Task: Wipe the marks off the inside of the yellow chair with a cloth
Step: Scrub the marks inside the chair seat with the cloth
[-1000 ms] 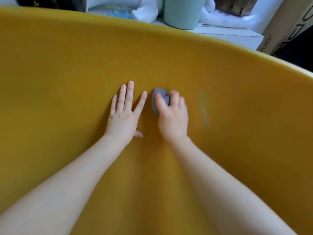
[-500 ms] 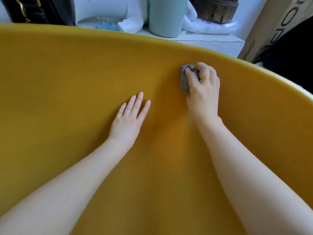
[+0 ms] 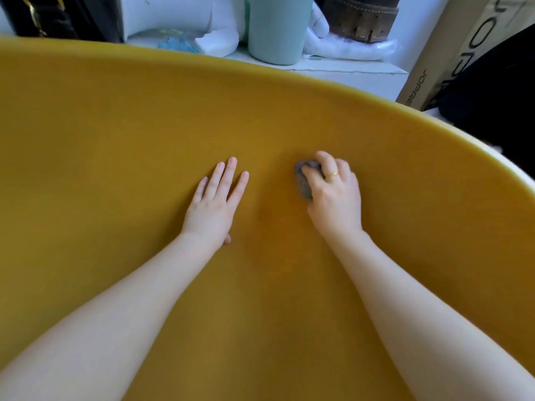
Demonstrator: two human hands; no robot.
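The yellow chair (image 3: 121, 146) is filling most of the view, its inside a smooth, matte mustard shell curving up to a rounded rim. The left hand (image 3: 212, 205) is lying flat against that inner wall, fingers straight and slightly spread, thumb tucked low. Just beside it, the right hand (image 3: 335, 198) is curling its fingers round a small grey cloth (image 3: 303, 180), a wadded, nubbly lump, and pressing it to the shell; a thin gold ring (image 3: 333, 175) is showing on one finger. No marks are showing clearly on the yellow surface.

Behind the rim, a pale green cylindrical container (image 3: 276, 27) is standing on a white ledge (image 3: 347, 72), with crumpled white plastic wrapping (image 3: 347, 46) beside it and a brown leather belt-like band (image 3: 362, 18) behind. At the right, a tan cardboard box (image 3: 443, 56) is leaning, bearing partly cut-off dark lettering that seems to begin "JOPRE". A black shape is blocking the far right corner.
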